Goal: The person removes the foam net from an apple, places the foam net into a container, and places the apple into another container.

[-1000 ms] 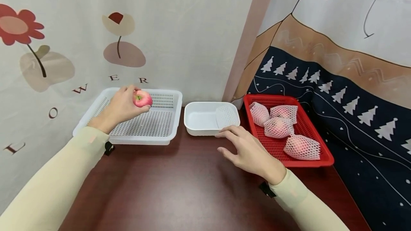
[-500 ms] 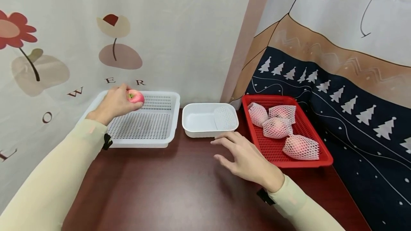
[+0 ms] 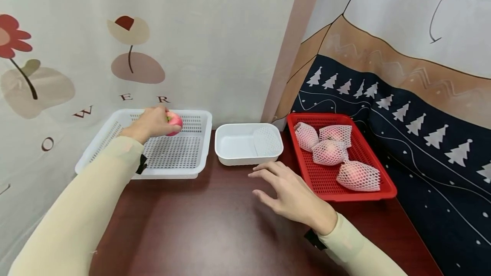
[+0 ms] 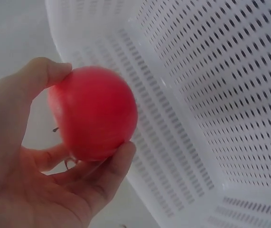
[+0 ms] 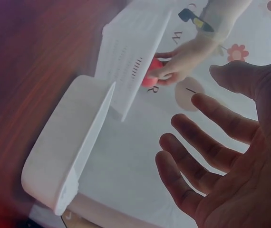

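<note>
My left hand point(image 3: 151, 123) grips a red apple point(image 3: 175, 123) between thumb and fingers, over the white perforated basket point(image 3: 203, 148). In the left wrist view the apple point(image 4: 95, 114) shows its stem towards the palm, and the basket's slotted wall lies behind it. My right hand point(image 3: 295, 197) hovers above the table with fingers spread and slightly bent, holding nothing. Just beyond it stands a small white tub point(image 3: 234, 142) with a piece of white foam netting point(image 3: 267, 141) in its right side. The right wrist view shows the palm point(image 5: 240, 185) with nothing in it.
A red perforated basket point(image 3: 326, 186) at the right holds several apples in white foam nets point(image 3: 358, 176). The dark wooden table point(image 3: 192, 225) spans the foreground. A printed curtain point(image 3: 215, 46) hangs close behind the containers.
My left hand, still gripping the apple, shifts slightly left, then right and a little lower over the white basket. The right hand barely moves, and the head view turns slightly.
</note>
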The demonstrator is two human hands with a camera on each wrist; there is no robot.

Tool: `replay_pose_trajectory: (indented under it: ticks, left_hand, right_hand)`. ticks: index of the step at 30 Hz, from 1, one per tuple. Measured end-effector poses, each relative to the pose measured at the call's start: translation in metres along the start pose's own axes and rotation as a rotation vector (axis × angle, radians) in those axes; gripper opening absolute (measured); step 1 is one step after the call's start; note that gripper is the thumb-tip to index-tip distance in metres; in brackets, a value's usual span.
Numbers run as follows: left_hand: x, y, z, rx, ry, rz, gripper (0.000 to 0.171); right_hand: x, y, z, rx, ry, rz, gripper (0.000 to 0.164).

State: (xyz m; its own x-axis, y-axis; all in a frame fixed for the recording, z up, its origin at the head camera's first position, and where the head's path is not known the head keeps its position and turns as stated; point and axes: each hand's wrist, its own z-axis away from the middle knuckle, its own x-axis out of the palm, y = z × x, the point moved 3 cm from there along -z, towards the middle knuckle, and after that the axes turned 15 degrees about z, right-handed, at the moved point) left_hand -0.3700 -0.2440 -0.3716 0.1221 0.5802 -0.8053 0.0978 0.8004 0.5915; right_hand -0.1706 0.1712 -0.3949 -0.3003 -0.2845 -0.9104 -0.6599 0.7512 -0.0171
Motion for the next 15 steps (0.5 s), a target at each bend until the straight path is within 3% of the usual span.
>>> replay_pose_trajectory:
  ticks: [10,15]
  left_hand:
    - [0.028,0.026,-0.014,0.023,-0.139,-0.032,0.056]
    - [0.038,0.031,-0.018,-0.001,-0.184,-0.062,0.061]
  right_hand:
    - [0.004,0.003,0.004,0.011,-0.003,-0.002,0.039]
    - [0.005,0.003,0.003,0.001,-0.008,0.013,0.04]
